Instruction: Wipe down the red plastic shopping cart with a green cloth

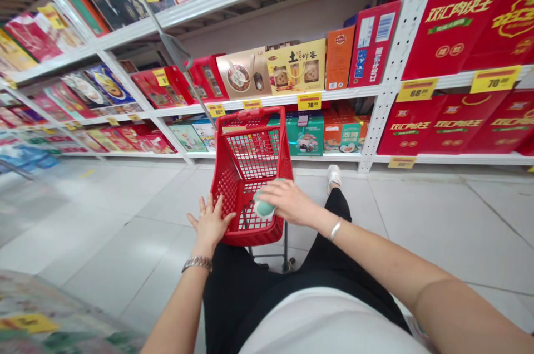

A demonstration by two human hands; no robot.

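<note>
Shopping aisle seen from the wearer's head, looking down at both hands; the **red wire basket** on a wheeled frame stands upright at the centre, just in front of the person's legs; a **grey metal pull handle** rises from it towards 11 o'clock. The **left hand** lies at 7 o'clock from the basket's middle, its **fingers** spread wide open against the near rim, touching the red mesh without closing around it; a **metal wristwatch** circles that wrist. The **right hand** reaches in from 4 o'clock, its **fingers** lightly curved over a **pale green rounded object**; whether they grip it or merely rest on it cannot be told. That object lies at 5 o'clock in the basket, at its near end, partly hidden by the hand; a **silver bangle** sits on the right wrist. Beyond the basket, **white metal shelving** holds **red gift boxes** at 2 o'clock and **a green box** at 1 o'clock; **yellow price tags** line the shelf edges; **pale floor tiles** extend at 9 o'clock.
</note>
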